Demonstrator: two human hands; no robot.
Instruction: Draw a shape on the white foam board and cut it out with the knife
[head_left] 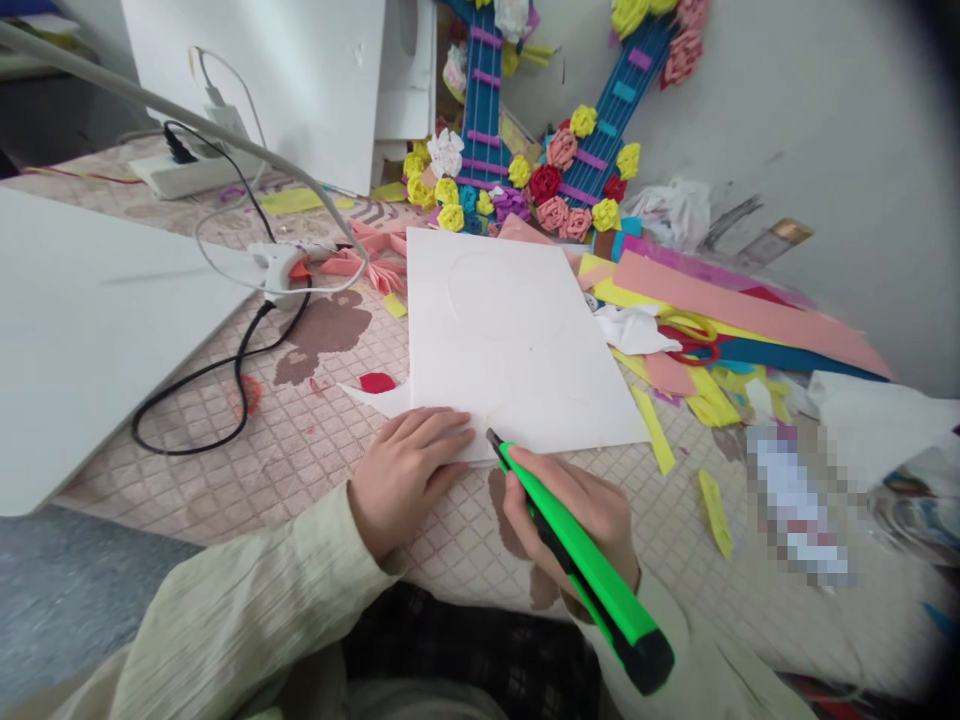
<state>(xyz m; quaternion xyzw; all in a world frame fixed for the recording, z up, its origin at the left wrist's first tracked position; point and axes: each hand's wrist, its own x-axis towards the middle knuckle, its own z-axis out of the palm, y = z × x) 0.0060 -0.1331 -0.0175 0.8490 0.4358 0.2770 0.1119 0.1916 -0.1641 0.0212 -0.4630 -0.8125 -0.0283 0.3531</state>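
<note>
A white foam sheet with a faint curved outline lies on the patterned mat. My left hand rests flat on the sheet's near edge, fingers together and stretched out, pressing it down. My right hand is closed round a bright green utility knife. The knife's dark tip touches the sheet's near edge, right beside my left fingertips.
A glue gun with a black cord lies to the left, near a power strip. Red and yellow scissors, coloured paper strips and scraps lie to the right. Paper-flower guitar models lean on the wall. A large white board is at left.
</note>
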